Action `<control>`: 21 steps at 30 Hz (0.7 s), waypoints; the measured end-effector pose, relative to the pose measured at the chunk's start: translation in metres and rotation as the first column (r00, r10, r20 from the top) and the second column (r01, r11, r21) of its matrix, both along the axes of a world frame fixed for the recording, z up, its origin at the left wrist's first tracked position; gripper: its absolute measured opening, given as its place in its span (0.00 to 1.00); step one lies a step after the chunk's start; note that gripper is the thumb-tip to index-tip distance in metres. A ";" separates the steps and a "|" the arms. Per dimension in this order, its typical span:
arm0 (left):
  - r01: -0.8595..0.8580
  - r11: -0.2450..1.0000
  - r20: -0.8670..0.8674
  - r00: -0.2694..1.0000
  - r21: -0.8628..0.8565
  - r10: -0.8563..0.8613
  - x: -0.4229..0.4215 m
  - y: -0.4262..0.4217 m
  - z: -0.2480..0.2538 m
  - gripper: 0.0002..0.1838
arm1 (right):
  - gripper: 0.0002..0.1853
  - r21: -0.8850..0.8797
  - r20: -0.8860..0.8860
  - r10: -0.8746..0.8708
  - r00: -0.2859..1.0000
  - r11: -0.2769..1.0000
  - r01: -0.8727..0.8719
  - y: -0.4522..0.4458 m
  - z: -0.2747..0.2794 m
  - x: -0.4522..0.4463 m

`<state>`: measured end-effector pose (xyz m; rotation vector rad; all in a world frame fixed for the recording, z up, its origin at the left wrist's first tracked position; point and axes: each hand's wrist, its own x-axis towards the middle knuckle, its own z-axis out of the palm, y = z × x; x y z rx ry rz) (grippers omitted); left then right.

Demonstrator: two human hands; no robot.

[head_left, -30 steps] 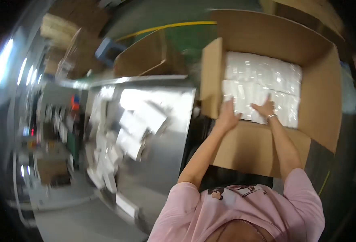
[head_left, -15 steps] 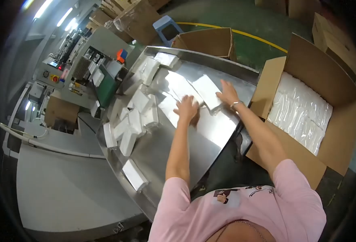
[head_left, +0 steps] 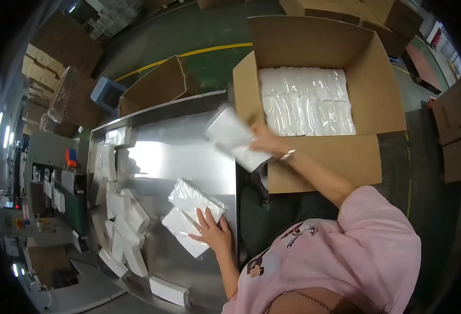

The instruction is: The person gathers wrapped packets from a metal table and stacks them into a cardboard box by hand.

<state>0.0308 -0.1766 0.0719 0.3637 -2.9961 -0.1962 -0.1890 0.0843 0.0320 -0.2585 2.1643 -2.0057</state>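
Observation:
My right hand (head_left: 268,141) grips a white plastic-wrapped pack (head_left: 234,137), blurred by motion, above the right edge of the metal table (head_left: 183,128). My left hand (head_left: 214,230) lies with spread fingers on other white wrapped packs (head_left: 191,212) near the table's right side. How many packs lie under that hand I cannot tell. Beside the table stands an open cardboard box (head_left: 324,162), and rows of white packs (head_left: 306,112) fill its bottom.
Several loose white packs (head_left: 123,222) are heaped along the table's left side. One pack (head_left: 168,291) lies alone near the front edge. A machine with a green belt (head_left: 72,206) stands at left. Beyond the raised rim are another carton (head_left: 154,86) and a blue stool (head_left: 106,94).
The view has turned to the right. My right hand has lifted a pack off the table and moved it toward the box. The left hand has stayed on packs on the table.

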 end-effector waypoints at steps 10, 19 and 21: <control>-0.002 0.998 -0.018 1.000 -0.067 0.001 0.003 0.005 -0.006 0.29 | 0.47 0.697 -0.303 -0.721 0.623 0.279 0.661 0.307 -0.073 -0.011; 0.067 0.996 0.019 0.998 0.066 -0.068 0.019 0.005 0.005 0.31 | 0.52 0.826 0.284 -0.575 0.768 0.554 0.110 0.293 -0.191 -0.034; 0.062 0.979 0.030 0.997 0.194 -0.069 0.022 0.008 0.016 0.31 | 0.39 0.938 -0.109 -0.465 0.879 0.244 0.245 0.304 -0.213 -0.049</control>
